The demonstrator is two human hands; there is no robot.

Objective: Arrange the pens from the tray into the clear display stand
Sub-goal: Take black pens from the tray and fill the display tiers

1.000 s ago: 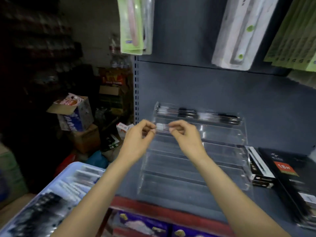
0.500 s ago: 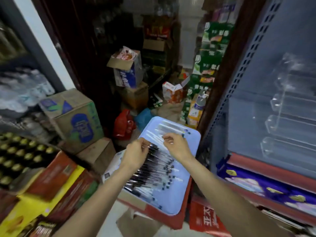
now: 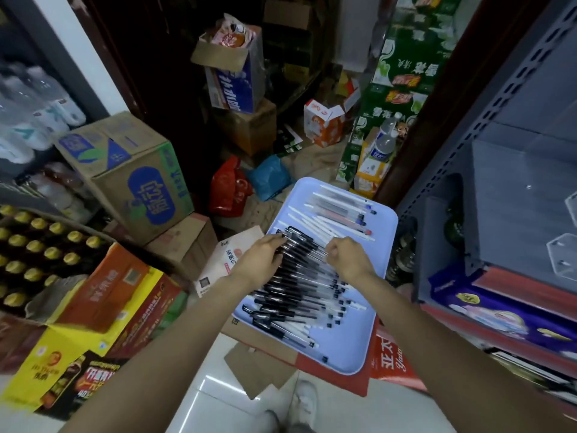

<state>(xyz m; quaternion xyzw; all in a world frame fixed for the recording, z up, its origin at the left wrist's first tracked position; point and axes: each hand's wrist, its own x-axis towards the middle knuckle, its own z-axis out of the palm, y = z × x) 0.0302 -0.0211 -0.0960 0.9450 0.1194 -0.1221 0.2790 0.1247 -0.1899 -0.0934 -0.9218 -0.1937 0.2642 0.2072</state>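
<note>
- One pale blue tray (image 3: 379,310) rests on cardboard and red cartons, low and in front of the person.
- A dense row of black-capped pens (image 3: 299,285) fills its near and middle part; too many overlap to count, roughly two dozen or more.
- At the far end lie about five clear pens (image 3: 340,207) with blue or red tips, and several white ones (image 3: 312,225) beside them.
- Two hands are over the row: the left hand (image 3: 260,260) lies with fingers extended on the cap ends; whether it grasps a pen I cannot tell.
- The right hand (image 3: 348,256) is curled, fingertips pinching at the tip end of a black pen.
- The clear display stand (image 3: 565,259) shows only two corners at the right edge, on the grey shelf (image 3: 512,195).
</note>
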